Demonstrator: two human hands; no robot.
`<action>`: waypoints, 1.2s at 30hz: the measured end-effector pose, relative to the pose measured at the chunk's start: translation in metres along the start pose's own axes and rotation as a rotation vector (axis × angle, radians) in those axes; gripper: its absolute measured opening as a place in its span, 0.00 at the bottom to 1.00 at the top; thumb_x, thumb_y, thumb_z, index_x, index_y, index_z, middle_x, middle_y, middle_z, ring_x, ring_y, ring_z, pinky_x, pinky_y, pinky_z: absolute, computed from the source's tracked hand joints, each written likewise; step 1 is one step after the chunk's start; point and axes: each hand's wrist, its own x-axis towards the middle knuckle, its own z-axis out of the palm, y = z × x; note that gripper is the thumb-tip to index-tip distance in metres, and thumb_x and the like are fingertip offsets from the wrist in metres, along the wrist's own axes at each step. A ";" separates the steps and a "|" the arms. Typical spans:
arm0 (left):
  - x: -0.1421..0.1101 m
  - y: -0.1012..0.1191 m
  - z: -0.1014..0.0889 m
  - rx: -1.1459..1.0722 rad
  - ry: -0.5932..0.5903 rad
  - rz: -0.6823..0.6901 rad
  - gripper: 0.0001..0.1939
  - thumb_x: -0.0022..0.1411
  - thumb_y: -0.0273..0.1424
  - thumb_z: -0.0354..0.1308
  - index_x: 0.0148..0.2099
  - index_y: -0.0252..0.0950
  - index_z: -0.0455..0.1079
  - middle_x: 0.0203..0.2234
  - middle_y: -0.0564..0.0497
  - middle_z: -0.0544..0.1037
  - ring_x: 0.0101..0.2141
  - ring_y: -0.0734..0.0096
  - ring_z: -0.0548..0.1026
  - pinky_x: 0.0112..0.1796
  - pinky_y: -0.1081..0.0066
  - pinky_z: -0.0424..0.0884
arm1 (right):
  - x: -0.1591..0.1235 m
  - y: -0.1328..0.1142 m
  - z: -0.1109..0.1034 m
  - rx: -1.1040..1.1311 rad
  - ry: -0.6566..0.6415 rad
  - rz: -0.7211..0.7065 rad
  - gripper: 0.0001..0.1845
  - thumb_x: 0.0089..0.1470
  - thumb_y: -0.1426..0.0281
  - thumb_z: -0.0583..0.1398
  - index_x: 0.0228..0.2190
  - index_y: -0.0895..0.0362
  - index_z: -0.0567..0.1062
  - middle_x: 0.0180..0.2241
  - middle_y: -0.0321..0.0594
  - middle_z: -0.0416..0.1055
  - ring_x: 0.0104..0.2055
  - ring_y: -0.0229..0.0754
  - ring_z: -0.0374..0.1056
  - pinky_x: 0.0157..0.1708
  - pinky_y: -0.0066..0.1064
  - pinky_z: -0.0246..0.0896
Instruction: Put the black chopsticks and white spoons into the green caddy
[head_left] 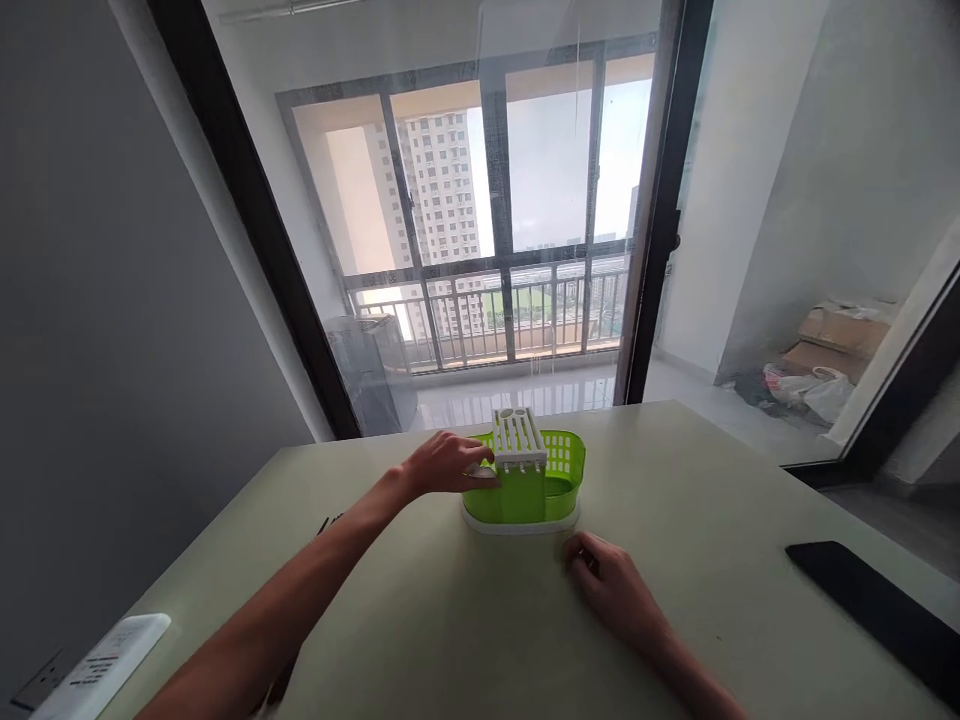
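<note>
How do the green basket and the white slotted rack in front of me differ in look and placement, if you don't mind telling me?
The green basket is wide with rounded ends; the white slotted rack is narrower and boxier. The basket stands on the table, while the rack sits up at its rim. The basket's wall has a grid of small openings, whereas the rack's top has long slots and round holes. Both have openwork.

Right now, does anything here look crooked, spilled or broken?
Nothing stands out on the table: the green basket stands upright, with no visible spill. Only the cardboard and plastic bags heaped on the floor beyond look untidy.
</note>
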 end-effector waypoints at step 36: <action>-0.135 -0.052 -0.051 -0.708 -0.095 -1.134 0.34 0.51 0.65 0.58 0.20 0.38 0.63 0.12 0.56 0.63 0.13 0.75 0.60 0.14 0.73 0.51 | 0.000 0.000 -0.001 -0.017 -0.004 -0.006 0.12 0.54 0.72 0.50 0.29 0.54 0.72 0.28 0.36 0.74 0.31 0.40 0.67 0.32 0.27 0.58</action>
